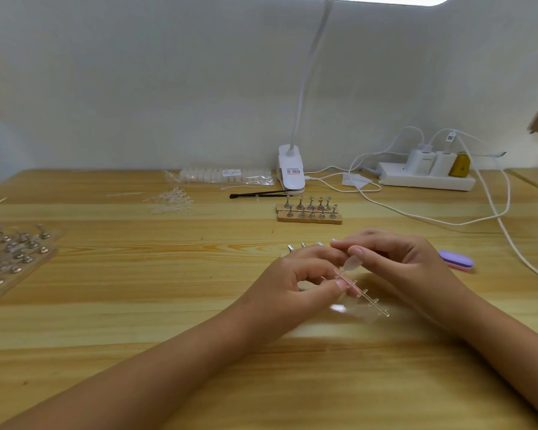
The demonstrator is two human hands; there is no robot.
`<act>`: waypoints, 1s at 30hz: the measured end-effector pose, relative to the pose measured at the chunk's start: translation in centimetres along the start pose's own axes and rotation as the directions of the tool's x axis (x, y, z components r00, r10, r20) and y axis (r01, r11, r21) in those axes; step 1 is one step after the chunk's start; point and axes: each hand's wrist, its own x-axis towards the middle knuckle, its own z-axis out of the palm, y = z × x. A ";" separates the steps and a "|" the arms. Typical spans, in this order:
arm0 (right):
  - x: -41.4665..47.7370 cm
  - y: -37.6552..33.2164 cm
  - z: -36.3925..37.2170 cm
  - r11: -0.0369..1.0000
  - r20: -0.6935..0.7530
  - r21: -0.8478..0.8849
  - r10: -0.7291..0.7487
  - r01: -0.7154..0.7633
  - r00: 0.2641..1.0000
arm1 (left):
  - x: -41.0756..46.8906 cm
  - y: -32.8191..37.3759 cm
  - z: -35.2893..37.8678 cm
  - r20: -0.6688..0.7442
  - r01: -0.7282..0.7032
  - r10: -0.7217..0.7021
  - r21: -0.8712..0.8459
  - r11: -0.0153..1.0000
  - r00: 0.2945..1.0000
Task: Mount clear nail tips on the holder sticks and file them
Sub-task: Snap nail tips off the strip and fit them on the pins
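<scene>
Both hands meet over the table (pixel 137 305), a bit right of centre; left hand (pixel 295 280) is curled, thumb and forefinger pinching the clear strip (pixel 368 297) near its upper end; right hand (pixel 398 259) is curled too, thumb and forefinger pinching one nail tip (pixel 351 263) at the strip's top end; neither hand is slack. The strip's long axis runs 10 o'clock to 4 o'clock, free end trailing toward 4; can't tell if it touches the wood. The pinched tip juts off the strip toward 1 o'clock, long axis roughly 7-to-1, narrow end at the strip, wider end seemingly up between the right fingers. The right hand is nearer the tip, sitting at its 1-2 o'clock; the left holds from 7-8 o'clock. Judgement: the tip is about to be snapped off, pulled across the strip's axis. Holder sticks (pixel 303 245) stand at 11 o'clock just behind the left knuckles, partly hidden; purple file (pixel 456 259) lies at 3 o'clock of the right hand, near, untouched.
</scene>
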 end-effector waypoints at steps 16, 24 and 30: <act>4.1 1.8 2.7 0.893 -0.048 -0.355 -0.311 0.275 0.949 | -0.2 0.5 -0.5 0.297 0.133 -0.116 -0.038 0.990 0.948; 4.7 3.2 3.2 0.771 -0.018 -0.549 -0.398 0.324 0.917 | 0.0 0.3 -0.5 0.317 0.138 -0.108 -0.073 0.988 0.942; 4.6 3.3 3.0 0.757 -0.002 -0.557 -0.412 0.341 0.911 | 0.1 0.4 -0.4 0.316 0.144 -0.117 -0.064 0.988 0.942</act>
